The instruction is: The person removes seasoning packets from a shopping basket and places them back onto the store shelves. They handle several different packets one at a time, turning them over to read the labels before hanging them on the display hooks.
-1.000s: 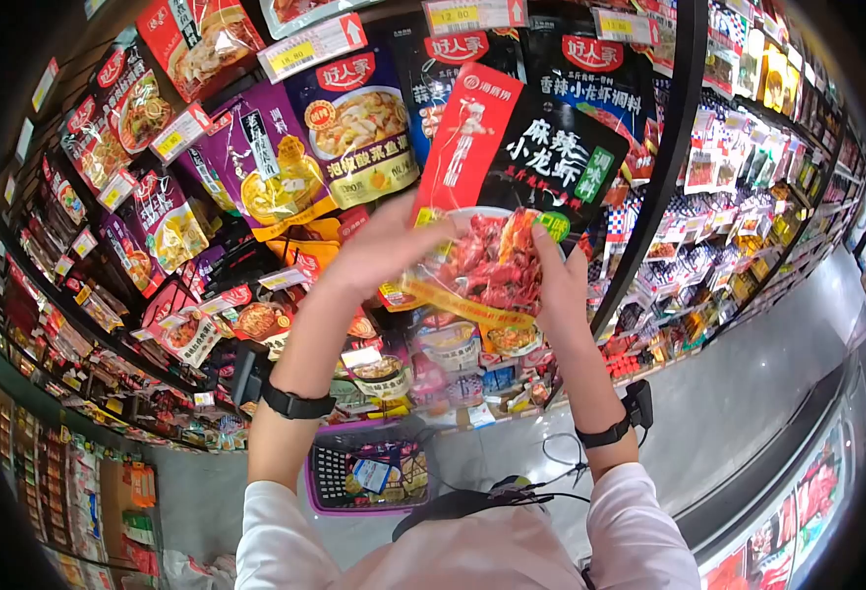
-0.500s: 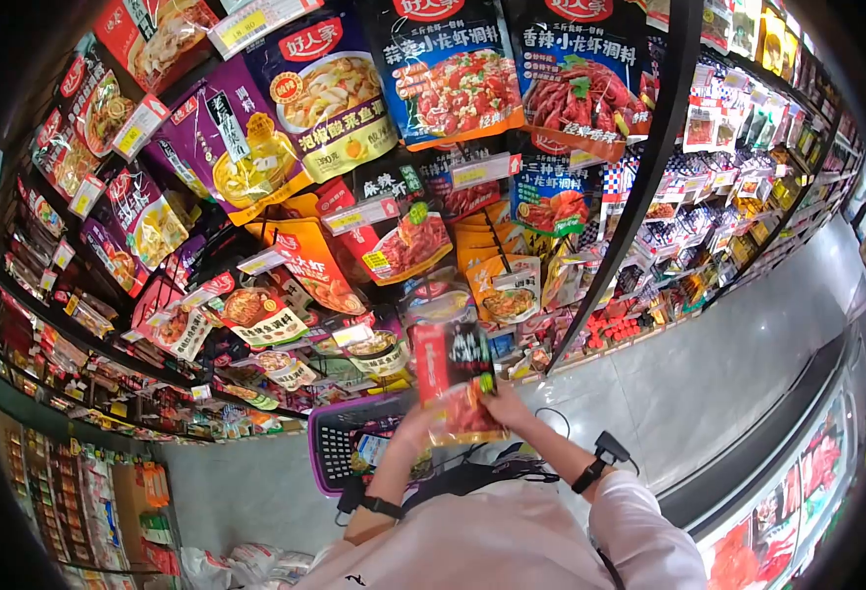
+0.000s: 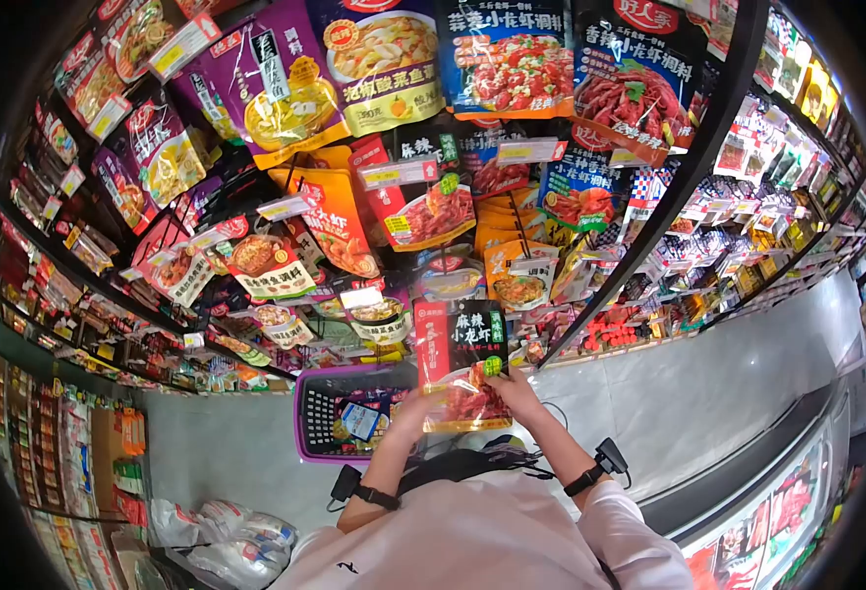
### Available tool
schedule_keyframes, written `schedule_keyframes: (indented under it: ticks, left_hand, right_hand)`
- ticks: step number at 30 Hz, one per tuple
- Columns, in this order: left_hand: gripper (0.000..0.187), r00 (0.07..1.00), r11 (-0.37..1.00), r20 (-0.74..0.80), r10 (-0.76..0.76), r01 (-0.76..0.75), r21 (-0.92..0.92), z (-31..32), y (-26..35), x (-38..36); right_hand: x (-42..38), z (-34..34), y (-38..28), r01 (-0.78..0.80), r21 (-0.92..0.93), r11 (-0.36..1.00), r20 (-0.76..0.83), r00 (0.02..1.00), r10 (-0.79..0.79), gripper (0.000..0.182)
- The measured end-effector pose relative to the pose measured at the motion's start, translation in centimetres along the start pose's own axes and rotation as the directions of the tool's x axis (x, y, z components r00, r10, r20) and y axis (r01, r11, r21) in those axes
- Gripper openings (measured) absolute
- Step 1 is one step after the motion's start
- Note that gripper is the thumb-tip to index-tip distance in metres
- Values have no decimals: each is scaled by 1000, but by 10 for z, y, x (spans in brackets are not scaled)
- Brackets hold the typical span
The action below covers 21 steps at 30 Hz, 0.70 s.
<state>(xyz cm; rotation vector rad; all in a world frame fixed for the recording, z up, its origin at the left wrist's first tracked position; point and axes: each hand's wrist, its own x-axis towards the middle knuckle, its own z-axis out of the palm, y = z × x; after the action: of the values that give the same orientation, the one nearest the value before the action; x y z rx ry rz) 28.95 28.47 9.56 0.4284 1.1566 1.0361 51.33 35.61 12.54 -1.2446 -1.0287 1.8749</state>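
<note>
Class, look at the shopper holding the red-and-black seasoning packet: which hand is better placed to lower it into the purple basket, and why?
Probably the left hand. It holds the packet's left edge and sits closest to the purple basket, which lies down to the left. The right hand holds the far edge, further from the basket.

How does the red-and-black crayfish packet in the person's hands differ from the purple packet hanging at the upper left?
The crayfish packet is red and black; the purple packet is purple with yellow. The crayfish packet is held low by the left hand and right hand; the purple packet hangs on the rack. Both are printed food pouches.

bright even store light | fisheye bending, black corners | sharp centre
</note>
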Motion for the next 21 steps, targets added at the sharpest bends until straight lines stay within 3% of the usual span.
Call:
schedule_keyframes:
  ticks: [2, 3, 5, 7, 8, 9, 11, 14, 15, 17, 18, 21]
  left_hand:
    - [27, 998, 999, -58, -18, 20, 36, -4, 7, -10]
    - [27, 997, 995, -66, 39, -33, 96, -6, 16, -11]
    - [28, 987, 969, -72, 147, -129, 209, -1, 40, -14]
    - [31, 962, 945, -112, 250, -218, 244, 20, 79, -26]
    - [31, 940, 916, -132, 315, -264, 304, 20, 91, -22]
    - [32, 913, 879, -147, 381, -309, 363, 20, 101, -17]
    - [31, 836, 801, -134, 532, -446, 401, 16, 118, -3]
    - [27, 739, 706, -122, 662, -561, 432, 20, 140, 4]
    - [27, 704, 667, -108, 702, -597, 446, 22, 147, 5]
    - [25, 718, 693, -113, 686, -599, 402, 32, 158, -4]
    - [25, 717, 692, -108, 689, -606, 393, 36, 162, -7]
    - [25, 700, 702, -145, 699, -633, 327, 40, 169, -4]
  right_hand:
    - [-4, -2, 1, -36, 26, 999, 50, 998, 34, 26]
    - [2, -1, 6, 42, -5, 999, 55, 998, -42, 27]
    - [11, -8, -7, -42, -134, 990, 67, 996, 51, 28]
    - [12, 5, -39, 194, -33, 980, 66, 979, -191, 29]
    - [32, 6, -40, 381, -131, 915, -58, 919, -391, 31]
    - [52, 7, -42, 540, -248, 804, -153, 798, -583, 32]
    - [36, 33, -106, 679, -649, 343, -94, 375, -922, 35]
    - [23, 63, -175, 785, -586, 199, 209, 384, -899, 41]
    - [31, 72, -186, 790, -590, 168, 238, 368, -899, 41]
    - [44, 89, -208, 794, -599, 106, 288, 337, -896, 42]
    - [52, 97, -218, 812, -568, 137, 268, 339, -902, 39]
    - [88, 110, -237, 778, -187, 599, 195, 627, -754, 37]
